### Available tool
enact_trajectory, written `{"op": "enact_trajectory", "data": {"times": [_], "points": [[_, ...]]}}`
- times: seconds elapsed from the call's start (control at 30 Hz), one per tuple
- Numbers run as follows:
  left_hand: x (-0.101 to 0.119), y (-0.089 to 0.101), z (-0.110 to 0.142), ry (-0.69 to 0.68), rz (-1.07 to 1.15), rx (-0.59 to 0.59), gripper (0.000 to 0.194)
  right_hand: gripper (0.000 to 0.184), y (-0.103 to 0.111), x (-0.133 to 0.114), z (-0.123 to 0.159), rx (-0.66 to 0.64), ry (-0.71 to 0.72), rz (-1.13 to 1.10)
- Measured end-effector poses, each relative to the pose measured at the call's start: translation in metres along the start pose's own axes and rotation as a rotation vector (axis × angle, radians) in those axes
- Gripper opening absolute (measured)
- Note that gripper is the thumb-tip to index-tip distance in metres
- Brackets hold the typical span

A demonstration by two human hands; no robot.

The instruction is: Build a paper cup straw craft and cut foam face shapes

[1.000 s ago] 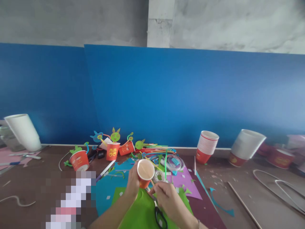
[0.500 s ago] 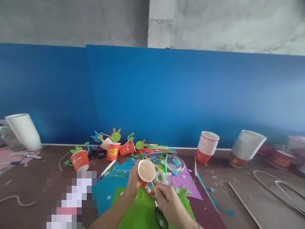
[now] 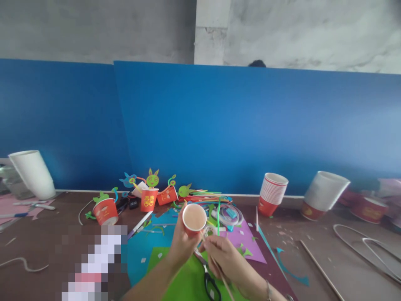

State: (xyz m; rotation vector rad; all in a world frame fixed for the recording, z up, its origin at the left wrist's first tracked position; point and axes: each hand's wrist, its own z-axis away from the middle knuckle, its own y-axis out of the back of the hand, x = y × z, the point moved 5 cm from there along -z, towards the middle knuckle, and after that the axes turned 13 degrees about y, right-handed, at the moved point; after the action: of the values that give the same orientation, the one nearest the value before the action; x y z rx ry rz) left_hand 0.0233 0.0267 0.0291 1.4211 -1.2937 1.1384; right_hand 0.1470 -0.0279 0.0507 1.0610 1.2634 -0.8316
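My left hand (image 3: pixel 181 242) is closed around a red paper cup (image 3: pixel 194 218), with its open mouth tilted up toward me. In my right hand (image 3: pixel 221 255) a thin wooden stick (image 3: pixel 223 279) is pinched, its upper end close to the cup's lower right side. Whether that end touches the cup I cannot tell. Below my hands, scissors with black handles (image 3: pixel 208 278) lie on a green sheet (image 3: pixel 178 278). A white roll of tape (image 3: pixel 210 230) rests just behind my right hand.
Decorated red cups (image 3: pixel 148 200) stand and lie at the back left, beside a bundle of coloured straws (image 3: pixel 206 196). Stacked paper cups (image 3: pixel 272 192) and a white stack (image 3: pixel 326 192) stand right. A long stick (image 3: pixel 321 269) and a white cable (image 3: pixel 363 246) lie at right.
The stick, whose end showed faintly inside the cup, is out of its mouth; more of its length shows below my right hand. The cup rose slightly. The top of a head appears above the blue panel.
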Motion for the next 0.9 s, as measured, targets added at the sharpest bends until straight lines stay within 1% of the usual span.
{"op": "enact_trajectory", "data": {"times": [0.03, 0.07, 0.13, 0.17, 0.2, 0.27, 0.3, 0.37, 0.4, 0.43, 0.5, 0.53, 0.6, 0.7, 0.73, 0.77, 0.83, 0.9], "points": [[-0.002, 0.002, -0.004, 0.005, 0.01, 0.019, 0.062, 0.024, -0.001, -0.001, 0.003, -0.069, -0.038, 0.044], [-0.003, 0.007, -0.008, 0.012, 0.039, 0.062, 0.059, 0.019, -0.001, -0.002, 0.007, -0.141, -0.063, 0.095], [-0.009, 0.018, -0.017, 0.047, 0.109, 0.15, 0.054, 0.016, 0.005, -0.007, 0.014, -0.259, -0.06, 0.225], [-0.011, 0.022, -0.021, 0.048, 0.12, 0.177, 0.052, 0.015, 0.01, -0.01, 0.018, -0.3, -0.032, 0.29], [-0.012, 0.025, -0.024, 0.051, 0.13, 0.194, 0.051, 0.014, 0.018, -0.013, 0.02, -0.309, -0.005, 0.348], [-0.015, 0.029, -0.026, 0.059, 0.141, 0.214, 0.051, 0.018, 0.037, -0.015, 0.025, -0.32, -0.029, 0.461], [-0.016, 0.029, -0.026, 0.062, 0.141, 0.218, 0.051, 0.02, 0.048, -0.015, 0.026, -0.305, -0.033, 0.551], [-0.017, 0.027, -0.025, 0.068, 0.14, 0.223, 0.053, 0.022, 0.072, -0.02, 0.024, -0.178, 0.038, 0.848], [-0.016, 0.026, -0.023, 0.071, 0.141, 0.226, 0.053, 0.024, 0.084, -0.02, 0.022, -0.083, 0.022, 1.005], [-0.015, 0.025, -0.022, 0.074, 0.141, 0.229, 0.054, 0.025, 0.091, -0.019, 0.02, -0.033, -0.014, 1.074], [-0.012, 0.024, -0.02, 0.079, 0.135, 0.233, 0.055, 0.021, 0.096, -0.017, 0.016, 0.018, -0.098, 1.215], [-0.01, 0.023, -0.019, 0.078, 0.127, 0.23, 0.055, 0.02, 0.092, -0.016, 0.014, 0.014, -0.12, 1.259], [-0.006, 0.023, -0.017, 0.068, 0.108, 0.218, 0.054, 0.023, 0.075, -0.016, 0.01, -0.027, -0.09, 1.266], [-0.001, 0.021, -0.015, 0.042, 0.084, 0.191, 0.052, 0.036, 0.03, -0.016, 0.009, -0.216, 0.138, 1.105], [0.0, 0.02, -0.014, 0.038, 0.072, 0.182, 0.051, 0.04, 0.017, -0.014, 0.01, -0.276, 0.195, 1.082], [0.0, 0.02, -0.014, 0.038, 0.059, 0.172, 0.051, 0.041, 0.007, -0.01, 0.01, -0.317, 0.203, 1.083], [0.0, 0.018, -0.013, 0.038, 0.035, 0.155, 0.05, 0.051, -0.005, -0.004, 0.011, -0.317, 0.219, 1.088], [-0.001, 0.018, -0.012, 0.025, 0.022, 0.147, 0.049, 0.063, -0.01, 0.0, 0.011, -0.318, 0.212, 1.073]]}}
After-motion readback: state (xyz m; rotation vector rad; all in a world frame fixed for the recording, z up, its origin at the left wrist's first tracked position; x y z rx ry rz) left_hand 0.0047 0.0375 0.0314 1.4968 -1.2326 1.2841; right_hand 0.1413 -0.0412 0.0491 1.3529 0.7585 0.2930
